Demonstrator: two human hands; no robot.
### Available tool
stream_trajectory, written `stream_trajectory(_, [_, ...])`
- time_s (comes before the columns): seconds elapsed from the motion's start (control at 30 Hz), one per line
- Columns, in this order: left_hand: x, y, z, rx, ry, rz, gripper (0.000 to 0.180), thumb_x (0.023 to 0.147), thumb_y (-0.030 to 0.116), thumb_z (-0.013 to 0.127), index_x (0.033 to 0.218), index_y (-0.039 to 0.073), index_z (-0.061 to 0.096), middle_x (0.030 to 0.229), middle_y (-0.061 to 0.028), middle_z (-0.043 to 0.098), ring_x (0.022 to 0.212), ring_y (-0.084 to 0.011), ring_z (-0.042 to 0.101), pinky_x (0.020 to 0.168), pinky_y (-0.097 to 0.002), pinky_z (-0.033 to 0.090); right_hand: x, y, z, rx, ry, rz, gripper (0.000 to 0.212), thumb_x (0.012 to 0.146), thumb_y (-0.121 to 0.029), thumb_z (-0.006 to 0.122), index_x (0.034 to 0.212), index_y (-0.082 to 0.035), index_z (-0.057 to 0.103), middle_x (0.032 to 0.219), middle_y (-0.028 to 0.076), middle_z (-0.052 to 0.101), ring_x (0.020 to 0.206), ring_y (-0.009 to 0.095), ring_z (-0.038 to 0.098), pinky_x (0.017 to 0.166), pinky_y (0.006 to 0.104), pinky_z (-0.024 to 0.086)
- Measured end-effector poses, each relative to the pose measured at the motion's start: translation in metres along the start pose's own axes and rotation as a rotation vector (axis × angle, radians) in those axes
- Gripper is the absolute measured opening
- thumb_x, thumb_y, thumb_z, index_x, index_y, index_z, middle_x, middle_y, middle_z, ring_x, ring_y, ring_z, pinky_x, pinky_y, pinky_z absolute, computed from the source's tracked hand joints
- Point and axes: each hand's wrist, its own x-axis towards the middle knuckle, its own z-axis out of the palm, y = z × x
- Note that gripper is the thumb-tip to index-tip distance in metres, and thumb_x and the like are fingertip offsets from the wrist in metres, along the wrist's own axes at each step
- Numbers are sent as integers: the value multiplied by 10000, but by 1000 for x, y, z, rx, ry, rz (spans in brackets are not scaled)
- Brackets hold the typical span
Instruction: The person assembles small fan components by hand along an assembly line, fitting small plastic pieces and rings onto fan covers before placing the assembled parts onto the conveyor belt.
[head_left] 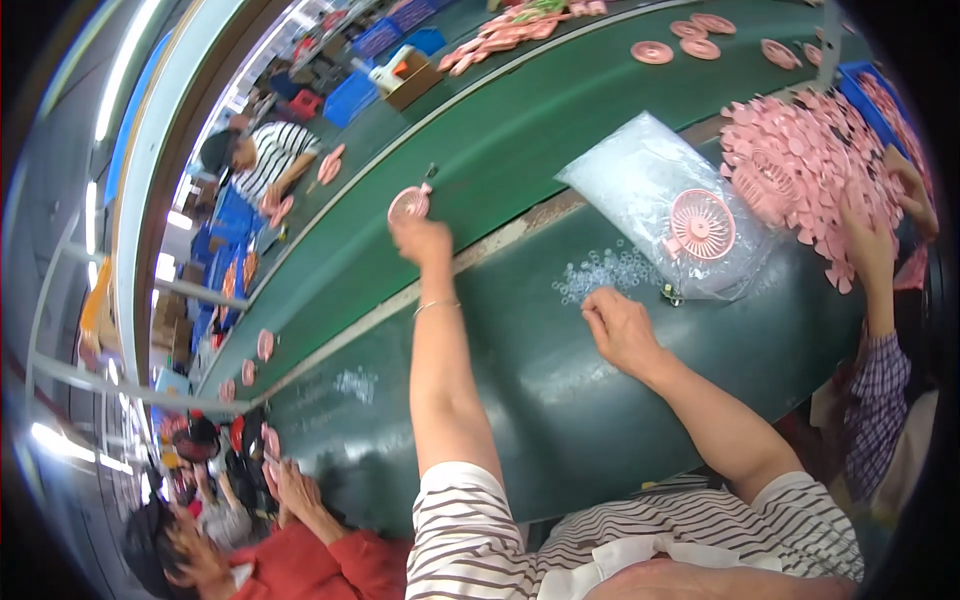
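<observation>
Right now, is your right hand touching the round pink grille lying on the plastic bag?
Apart. The head view shows tabletop and plastic bag between the right hand and the pink grille.

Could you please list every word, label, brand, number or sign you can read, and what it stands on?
No text can be read in this view.
Clear plastic bag: no legible marking.
Pink fan part at the left hand: no legible marking.
Background cardboard box: too small and blurred.

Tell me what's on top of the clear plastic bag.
A round pink fan grille lies on the plastic bag. The surface directly under the bag is covered and cannot be seen.
</observation>
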Motion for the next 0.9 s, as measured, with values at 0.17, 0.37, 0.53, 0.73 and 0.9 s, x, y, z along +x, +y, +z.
stream_trajectory(0.17, [14, -56, 6, 507, -149, 63, 491, 823, 396, 577, 1214, 117, 474, 1162, -62, 502, 1078, -274, 467, 797, -507, 407, 2, 12, 10, 125, 74, 10, 120, 760, -43, 613, 878, -19, 617, 846, 159, 626, 750, 350, 603, 678, 401, 492])
stream_trajectory(0.37, [-44, -14, -61, 85, 135, 597, 87, 724, 110, 561, 714, 24, 572, 1100, -184, 548, 1003, -341, 530, 837, -508, 394, 4, -8, -15, 461, -54, 399, 57, 747, -18, 589, 792, 13, 602, 672, 138, 611, 634, 276, 610, 604, 352, 486])
stream_trajectory(0.53, [-169, 28, -167, -77, -244, 582, 143, 672, 146, 608, 621, 15, 583, 971, -190, 592, 920, -343, 575, 786, -430, 464, 2, 1, 4, 331, 146, 116, 42, 775, -52, 595, 768, -13, 579, 635, 104, 580, 577, 148, 572, 556, 301, 459])
stream_trajectory(0.73, [-242, 64, -193, -449, -417, 445, 232, 762, 272, 666, 727, 43, 660, 1119, -170, 577, 1046, -327, 500, 890, -438, 373, 5, -2, -13, 498, 36, 448, 62, 807, -27, 593, 856, 11, 597, 682, 61, 608, 544, 99, 581, 455, 237, 483])
stream_trajectory(0.9, [-228, 21, -196, -462, -295, 259, 319, 783, 246, 655, 1041, 63, 616, 1153, -139, 568, 1094, -291, 483, 946, -413, 313, 7, -20, -15, 558, 12, 467, 144, 795, 14, 583, 936, 46, 588, 732, 63, 609, 574, 102, 584, 477, 218, 480])
